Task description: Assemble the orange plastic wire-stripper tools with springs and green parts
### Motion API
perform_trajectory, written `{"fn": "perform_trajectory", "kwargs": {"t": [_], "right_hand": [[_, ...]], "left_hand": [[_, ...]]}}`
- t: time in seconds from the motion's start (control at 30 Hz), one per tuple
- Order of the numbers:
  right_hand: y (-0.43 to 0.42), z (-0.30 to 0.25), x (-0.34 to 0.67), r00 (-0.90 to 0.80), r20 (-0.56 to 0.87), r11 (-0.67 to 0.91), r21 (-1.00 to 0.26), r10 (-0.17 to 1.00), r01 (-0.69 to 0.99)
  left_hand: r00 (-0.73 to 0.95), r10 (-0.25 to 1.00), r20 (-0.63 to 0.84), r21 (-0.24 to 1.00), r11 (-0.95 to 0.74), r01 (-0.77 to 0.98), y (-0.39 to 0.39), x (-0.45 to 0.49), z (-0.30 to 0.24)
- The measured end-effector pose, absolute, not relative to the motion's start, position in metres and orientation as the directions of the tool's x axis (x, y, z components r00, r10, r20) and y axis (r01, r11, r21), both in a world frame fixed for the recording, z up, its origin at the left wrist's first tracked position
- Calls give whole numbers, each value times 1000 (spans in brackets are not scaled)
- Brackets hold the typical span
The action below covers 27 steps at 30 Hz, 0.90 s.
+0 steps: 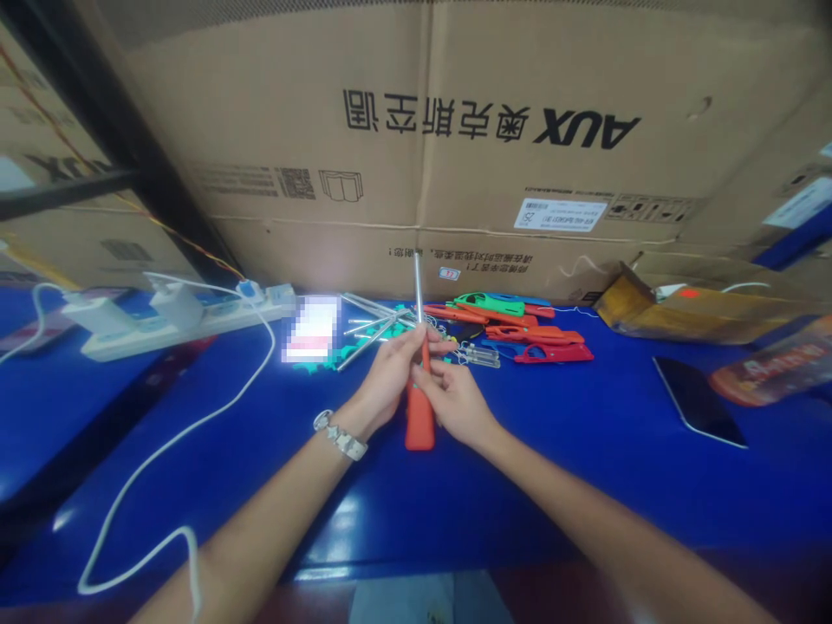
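Note:
Both hands are closed around one orange lighter (419, 425), a long-necked kind with a silver metal tube (418, 282) pointing away from me. My left hand (390, 373) grips it near the base of the tube, and a watch sits on that wrist. My right hand (458, 400) holds the orange body from the other side, thumb against it. Just beyond the hands lie loose silver tubes (357, 354) among small green pieces (383, 329). To their right is a pile of red and orange lighter bodies (552, 351) with a green one (490, 303).
A white power strip (188, 325) with plugs and a trailing white cable (175, 429) lies at left. Near it is a blurred bright rectangle (312, 329). At right are a dark phone (698, 403), a bottle (773, 373) and an open cardboard box (643, 308). A large carton (422, 113) stands behind.

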State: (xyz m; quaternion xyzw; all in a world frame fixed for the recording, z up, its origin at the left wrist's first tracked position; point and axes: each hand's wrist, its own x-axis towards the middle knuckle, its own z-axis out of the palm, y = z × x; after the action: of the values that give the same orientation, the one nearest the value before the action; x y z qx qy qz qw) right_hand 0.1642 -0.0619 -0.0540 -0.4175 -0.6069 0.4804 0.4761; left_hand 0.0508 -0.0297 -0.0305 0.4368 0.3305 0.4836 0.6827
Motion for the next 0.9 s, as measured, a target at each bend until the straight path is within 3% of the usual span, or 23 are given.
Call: {"fn": "perform_trajectory", "kwargs": {"t": [0.13, 0.37, 0.43, 0.53, 0.6, 0.7, 0.8, 0.9], "right_hand": [[-64, -56, 162, -177, 164, 171, -985, 970, 21], [-70, -53, 164, -315, 205, 243, -966, 927, 86], [-69, -51, 167, -354, 188, 234, -968, 916, 91], [-59, -44, 166, -284, 215, 276, -941, 934, 194], [-45, -37, 161, -248, 257, 342, -847, 934, 407], [-16, -22, 146, -284, 296, 406, -560, 912, 722], [14, -5, 127, -476, 234, 527, -271, 848, 805], [36, 11, 110, -632, 51, 634, -112, 773, 766]], "left_hand": [[334, 936, -110, 897, 238, -372, -34, 52, -30], [151, 987, 50, 955, -4, -296, -45, 32, -31], [126, 991, 53, 959, -15, -283, -48, 16, -29], [142, 990, -12, 951, 55, -304, -55, -12, -24], [156, 987, -41, 958, 84, -274, -62, -29, -22], [171, 983, -71, 969, 109, -224, -70, -46, -22], [163, 983, -90, 971, 123, -205, -73, -51, -23], [172, 980, -103, 973, 135, -189, -74, -50, -24]]}}
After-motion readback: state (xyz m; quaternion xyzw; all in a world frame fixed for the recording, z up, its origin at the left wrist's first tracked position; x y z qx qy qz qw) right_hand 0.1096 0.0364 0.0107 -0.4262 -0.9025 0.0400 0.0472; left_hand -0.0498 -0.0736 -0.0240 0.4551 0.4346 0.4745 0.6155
